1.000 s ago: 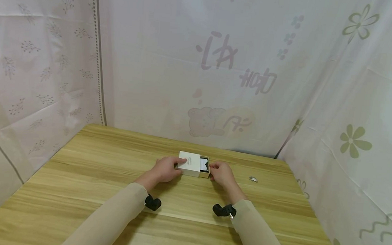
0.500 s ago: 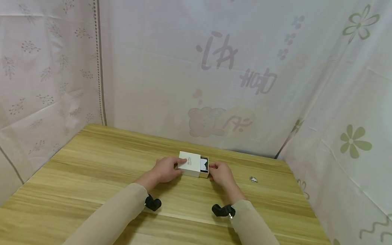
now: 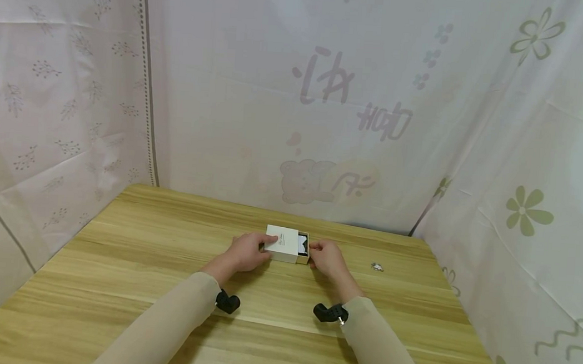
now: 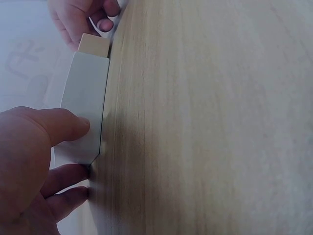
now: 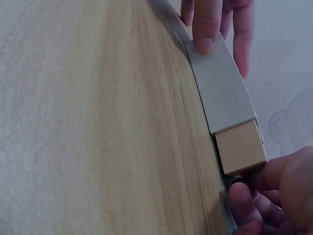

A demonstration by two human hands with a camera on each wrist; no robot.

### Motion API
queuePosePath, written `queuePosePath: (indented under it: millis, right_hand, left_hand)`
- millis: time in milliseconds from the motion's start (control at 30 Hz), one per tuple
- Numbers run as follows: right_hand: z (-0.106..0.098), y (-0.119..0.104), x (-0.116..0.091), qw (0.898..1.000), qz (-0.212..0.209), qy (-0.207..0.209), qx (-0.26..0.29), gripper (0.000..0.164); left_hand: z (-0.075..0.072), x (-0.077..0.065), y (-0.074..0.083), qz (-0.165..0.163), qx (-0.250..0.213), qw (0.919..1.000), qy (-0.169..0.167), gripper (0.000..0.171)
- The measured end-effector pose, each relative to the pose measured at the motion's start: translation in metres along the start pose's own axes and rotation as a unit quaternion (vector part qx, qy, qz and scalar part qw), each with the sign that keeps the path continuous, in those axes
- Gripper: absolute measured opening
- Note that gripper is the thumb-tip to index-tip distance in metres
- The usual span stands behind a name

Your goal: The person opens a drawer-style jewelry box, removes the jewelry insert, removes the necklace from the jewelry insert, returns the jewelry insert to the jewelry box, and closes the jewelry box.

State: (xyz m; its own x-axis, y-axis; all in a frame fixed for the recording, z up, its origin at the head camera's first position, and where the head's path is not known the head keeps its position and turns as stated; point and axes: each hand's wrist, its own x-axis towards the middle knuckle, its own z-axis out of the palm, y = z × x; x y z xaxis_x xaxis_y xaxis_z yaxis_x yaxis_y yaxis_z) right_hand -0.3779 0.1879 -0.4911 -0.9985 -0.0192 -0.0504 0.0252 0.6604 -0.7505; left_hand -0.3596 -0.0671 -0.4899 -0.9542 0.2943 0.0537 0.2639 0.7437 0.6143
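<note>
A white sliding drawer box (image 3: 285,251) lies near the far side of the wooden table, its inner drawer (image 5: 240,148) partly out on the right. White and black contents show in the drawer's opening. My left hand (image 3: 247,251) grips the sleeve's left end, thumb on the near side and other fingers at the end and behind. At the drawer's outer end, the thumb and index finger of my right hand (image 3: 328,256) pinch a small dark tab (image 5: 239,181). The left wrist view shows the sleeve (image 4: 87,88) and tan drawer side.
A small silvery trinket (image 3: 377,266) lies on the table (image 3: 178,231) to the right of my right hand. Patterned cloth curtains (image 3: 225,117) hang behind the table and along both sides.
My right hand has moved slightly left, and the drawer has slid a little further into the sleeve. My left hand and the sleeve stay in place.
</note>
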Motion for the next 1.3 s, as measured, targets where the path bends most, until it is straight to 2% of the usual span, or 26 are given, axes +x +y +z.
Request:
queuePosePath:
  millis: [867, 1300]
  right_hand:
    - [0.007, -0.005, 0.001, 1.0, 0.002, -0.005, 0.015, 0.028]
    - [0.018, -0.017, 0.001, 0.999, -0.012, -0.027, 0.026, 0.026]
  left_hand:
    - [0.0, -0.001, 0.0, 0.01, 0.003, 0.9999, 0.008, 0.05]
    - [0.001, 0.0, -0.002, 0.005, 0.005, 1.0, 0.007, 0.051]
